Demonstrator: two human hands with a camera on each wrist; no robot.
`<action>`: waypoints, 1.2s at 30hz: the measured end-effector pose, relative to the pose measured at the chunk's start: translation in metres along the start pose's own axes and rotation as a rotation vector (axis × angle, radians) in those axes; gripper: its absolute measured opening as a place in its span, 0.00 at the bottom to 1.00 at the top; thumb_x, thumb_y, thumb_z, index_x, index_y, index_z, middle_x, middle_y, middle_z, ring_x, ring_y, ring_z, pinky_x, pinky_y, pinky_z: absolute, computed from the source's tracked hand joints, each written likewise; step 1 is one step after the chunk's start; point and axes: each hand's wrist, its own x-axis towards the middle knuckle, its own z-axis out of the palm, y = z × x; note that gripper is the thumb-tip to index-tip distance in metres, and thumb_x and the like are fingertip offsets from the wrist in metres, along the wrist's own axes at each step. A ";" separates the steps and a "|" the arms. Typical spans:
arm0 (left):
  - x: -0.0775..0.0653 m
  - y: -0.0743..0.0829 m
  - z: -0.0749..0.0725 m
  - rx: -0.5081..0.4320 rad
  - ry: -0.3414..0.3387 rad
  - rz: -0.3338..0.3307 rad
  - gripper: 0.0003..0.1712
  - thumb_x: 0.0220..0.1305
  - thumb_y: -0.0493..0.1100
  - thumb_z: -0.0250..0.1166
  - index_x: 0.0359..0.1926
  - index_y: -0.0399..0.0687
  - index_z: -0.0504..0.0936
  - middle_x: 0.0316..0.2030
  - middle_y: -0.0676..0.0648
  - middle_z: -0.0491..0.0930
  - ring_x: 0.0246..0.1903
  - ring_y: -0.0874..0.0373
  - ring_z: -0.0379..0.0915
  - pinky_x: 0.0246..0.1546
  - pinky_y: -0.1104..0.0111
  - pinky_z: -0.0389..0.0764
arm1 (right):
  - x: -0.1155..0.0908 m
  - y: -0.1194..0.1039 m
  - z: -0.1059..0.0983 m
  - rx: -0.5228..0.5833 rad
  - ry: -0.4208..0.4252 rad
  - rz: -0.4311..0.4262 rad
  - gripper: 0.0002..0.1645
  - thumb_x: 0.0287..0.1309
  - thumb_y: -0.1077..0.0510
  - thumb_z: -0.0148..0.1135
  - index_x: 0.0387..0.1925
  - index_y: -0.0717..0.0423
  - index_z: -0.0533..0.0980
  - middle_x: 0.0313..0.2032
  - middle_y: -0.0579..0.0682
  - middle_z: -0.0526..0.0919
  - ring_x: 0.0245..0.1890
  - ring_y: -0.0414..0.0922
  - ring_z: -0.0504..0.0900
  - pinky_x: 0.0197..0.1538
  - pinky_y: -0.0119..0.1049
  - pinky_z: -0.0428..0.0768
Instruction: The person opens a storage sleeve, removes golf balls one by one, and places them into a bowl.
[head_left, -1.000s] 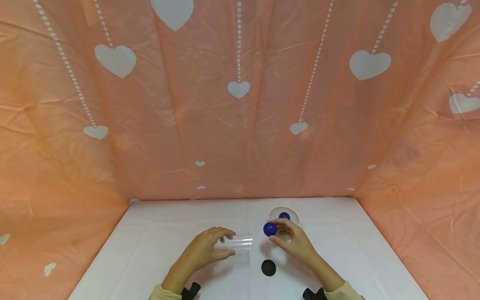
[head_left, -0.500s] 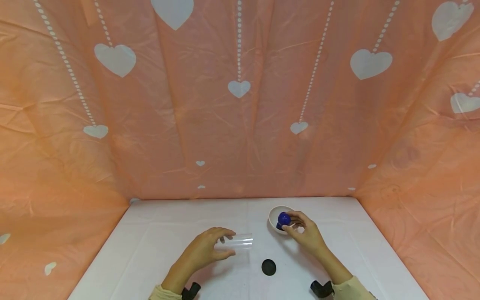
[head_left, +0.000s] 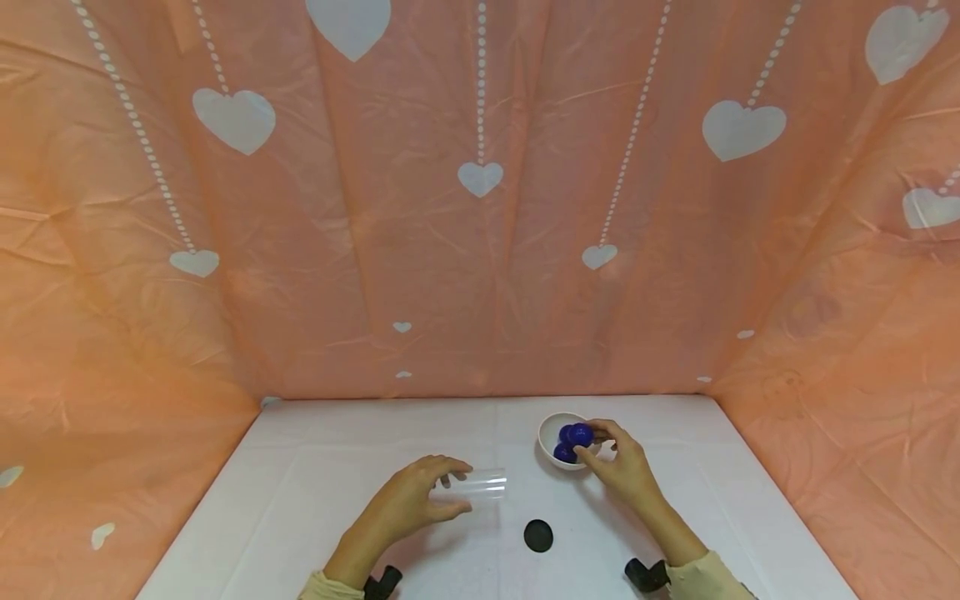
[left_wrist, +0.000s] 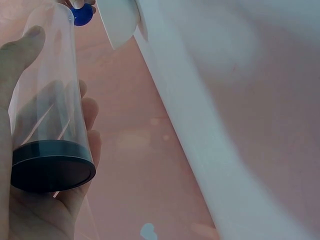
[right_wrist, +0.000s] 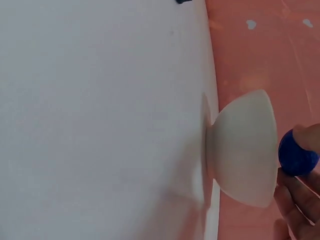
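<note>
My left hand (head_left: 408, 500) grips a clear plastic tube (head_left: 487, 483) lying sideways above the table, its far end pointing right. The left wrist view shows a black cap (left_wrist: 52, 170) on the palm end of this tube, with thumb and fingers curled round its wall. My right hand (head_left: 626, 471) pinches a blue ball (head_left: 581, 434) between thumb and fingers over the white bowl (head_left: 550, 427). Two more blue balls (head_left: 564, 453) lie in the bowl, partly covered by the held one. From the right wrist, the held ball (right_wrist: 296, 157) appears just above the bowl's rim.
A black round disc (head_left: 537, 536) lies on the white table (head_left: 315, 467) between the hands, nearer the front. An orange sheet with pale hearts (head_left: 480, 250) rises behind the table and along both sides. Black wrist mounts (head_left: 647, 576) sit beneath the forearms.
My right hand has carried the blue ball rightward and away from me, from the front left of the bowl to over it. The left hand and tube have stayed in place.
</note>
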 end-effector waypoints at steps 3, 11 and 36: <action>0.000 0.001 -0.001 -0.009 -0.003 0.000 0.26 0.64 0.54 0.80 0.60 0.54 0.86 0.47 0.55 0.88 0.43 0.65 0.80 0.42 0.66 0.83 | 0.000 0.001 0.000 -0.025 0.014 -0.011 0.26 0.52 0.64 0.84 0.53 0.62 0.84 0.37 0.47 0.89 0.40 0.51 0.83 0.48 0.49 0.73; 0.000 0.001 -0.001 0.003 0.001 -0.004 0.26 0.64 0.55 0.80 0.60 0.56 0.86 0.47 0.54 0.88 0.43 0.66 0.79 0.41 0.66 0.83 | -0.001 0.004 0.000 -0.062 0.044 -0.002 0.27 0.49 0.63 0.85 0.51 0.60 0.84 0.35 0.47 0.88 0.37 0.47 0.78 0.48 0.45 0.64; -0.002 -0.005 -0.001 0.022 0.072 0.018 0.24 0.62 0.50 0.81 0.58 0.57 0.87 0.45 0.55 0.90 0.44 0.57 0.84 0.44 0.63 0.85 | -0.002 0.011 -0.006 -0.040 0.006 -0.042 0.20 0.55 0.69 0.79 0.50 0.64 0.84 0.41 0.56 0.90 0.38 0.47 0.82 0.42 0.39 0.74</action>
